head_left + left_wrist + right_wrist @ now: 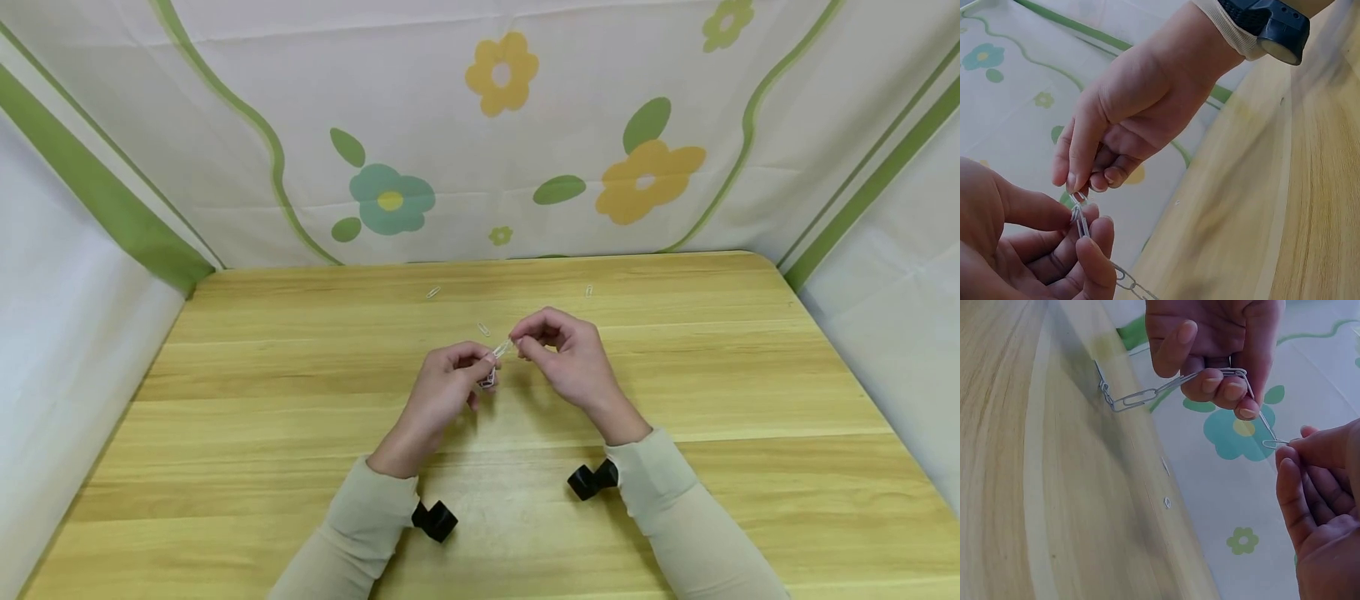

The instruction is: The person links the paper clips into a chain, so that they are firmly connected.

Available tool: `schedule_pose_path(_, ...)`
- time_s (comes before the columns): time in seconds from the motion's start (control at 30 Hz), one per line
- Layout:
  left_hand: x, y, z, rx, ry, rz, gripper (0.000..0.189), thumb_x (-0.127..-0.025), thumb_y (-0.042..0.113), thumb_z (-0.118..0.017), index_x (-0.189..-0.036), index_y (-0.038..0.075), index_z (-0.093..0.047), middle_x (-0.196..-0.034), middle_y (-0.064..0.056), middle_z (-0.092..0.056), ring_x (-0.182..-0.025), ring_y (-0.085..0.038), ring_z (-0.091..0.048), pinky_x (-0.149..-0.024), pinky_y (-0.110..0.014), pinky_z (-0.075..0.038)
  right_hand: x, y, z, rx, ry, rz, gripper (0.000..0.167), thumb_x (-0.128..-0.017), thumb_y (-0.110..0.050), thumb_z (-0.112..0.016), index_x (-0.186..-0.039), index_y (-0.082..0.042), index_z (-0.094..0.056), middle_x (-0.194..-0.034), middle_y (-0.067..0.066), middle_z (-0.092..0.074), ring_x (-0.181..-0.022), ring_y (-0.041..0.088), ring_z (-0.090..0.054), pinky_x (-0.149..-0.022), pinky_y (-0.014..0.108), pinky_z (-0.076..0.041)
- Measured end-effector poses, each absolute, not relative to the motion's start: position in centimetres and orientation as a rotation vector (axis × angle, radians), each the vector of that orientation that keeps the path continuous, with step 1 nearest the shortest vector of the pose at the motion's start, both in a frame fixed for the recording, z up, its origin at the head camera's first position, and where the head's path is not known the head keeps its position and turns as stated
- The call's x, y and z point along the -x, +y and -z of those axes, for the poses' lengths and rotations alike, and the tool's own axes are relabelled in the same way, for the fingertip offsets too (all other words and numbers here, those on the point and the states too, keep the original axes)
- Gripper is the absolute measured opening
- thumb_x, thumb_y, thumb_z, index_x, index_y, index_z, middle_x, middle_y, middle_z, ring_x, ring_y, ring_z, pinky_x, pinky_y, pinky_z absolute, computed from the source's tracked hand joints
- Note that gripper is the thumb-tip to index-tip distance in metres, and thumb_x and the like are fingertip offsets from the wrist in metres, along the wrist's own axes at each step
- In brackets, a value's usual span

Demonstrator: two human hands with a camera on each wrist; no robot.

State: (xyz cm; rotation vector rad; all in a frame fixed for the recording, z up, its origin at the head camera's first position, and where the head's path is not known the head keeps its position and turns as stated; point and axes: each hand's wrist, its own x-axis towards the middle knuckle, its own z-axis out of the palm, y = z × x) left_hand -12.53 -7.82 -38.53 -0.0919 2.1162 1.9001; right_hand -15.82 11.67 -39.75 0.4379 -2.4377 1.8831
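My left hand (442, 387) pinches a linked chain of white paper clips (1138, 397) between thumb and fingers. Part of the chain runs across the fingers, and its tail hangs down below them. Close by on the right, my right hand (570, 358) pinches a single paper clip (1274, 444) by one end. In the right wrist view this clip meets the end clip of the chain; whether the two are hooked together I cannot tell. The left wrist view shows both thumbs close together at the clips (1079, 212).
Three loose paper clips lie on the wooden table beyond the hands: one at the back left (433, 292), one at the back right (588, 291), and a nearer clip (483, 329). A flowered white curtain (450, 125) stands behind the table's far edge.
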Motion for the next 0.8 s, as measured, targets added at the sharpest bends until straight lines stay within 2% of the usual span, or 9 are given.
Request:
schedule_pose_path(0.17,12.44,-7.58,38.23,0.062,2.134,-1.889,0.021,-0.108,0.016,-0.064,-0.107,-0.002,-0.076,-0.085,-0.008,-0.070,-0.084,-0.030,-0.067,-0.062,-0.030,-0.050,15.78,11.61,39.73,-0.437,-2.448,-1.878,0.010,-0.098,0.001,-0.071,-0.103,-0.006,-0.077,-0.100,0.014,-0.077,-0.083,0.017,-0.070,-0.072,0.024,-0.058)
schedule_pose_path(0.3,12.49,-7.67,38.18,0.116,2.136,-1.902,0.020,-0.107,0.014,-0.064,-0.108,-0.001,-0.076,-0.088,-0.009,-0.072,-0.084,-0.029,-0.068,-0.063,-0.031,-0.051,15.98,11.81,39.78,-0.440,-2.424,-1.885,0.011,-0.100,-0.002,-0.072,-0.110,-0.003,-0.075,-0.104,0.015,-0.075,-0.088,0.017,-0.070,-0.078,0.024,-0.060)
schedule_pose_path(0.53,12.63,-7.65,38.30,0.204,2.150,-1.914,0.020,-0.107,0.015,-0.064,-0.110,-0.001,-0.075,-0.090,-0.011,-0.074,-0.082,-0.026,-0.069,-0.062,-0.030,-0.050,16.06,11.78,39.48,-0.448,-2.467,-1.962,0.021,-0.103,-0.007,-0.070,-0.124,-0.003,-0.070,-0.107,0.016,-0.071,-0.094,0.034,-0.072,-0.084,0.035,-0.065)
schedule_pose_path(0.6,12.63,-7.55,38.29,0.206,2.151,-1.923,0.020,-0.107,0.015,-0.064,-0.110,-0.001,-0.075,-0.088,-0.009,-0.074,-0.081,-0.025,-0.069,-0.061,-0.029,-0.050,16.01,11.68,39.43,-0.439,-2.474,-1.986,0.022,-0.104,-0.008,-0.070,-0.125,-0.002,-0.069,-0.107,0.016,-0.071,-0.094,0.033,-0.074,-0.083,0.036,-0.065)
schedule_pose_path(0.8,12.55,-7.23,38.20,0.183,2.145,-1.944,0.019,-0.106,0.014,-0.064,-0.109,-0.001,-0.076,-0.084,-0.004,-0.072,-0.080,-0.025,-0.069,-0.061,-0.028,-0.050,16.02,11.58,39.58,-0.412,-2.439,-2.066,0.026,-0.103,-0.006,-0.070,-0.127,0.004,-0.067,-0.108,0.019,-0.071,-0.088,0.017,-0.075,-0.083,0.032,-0.066)
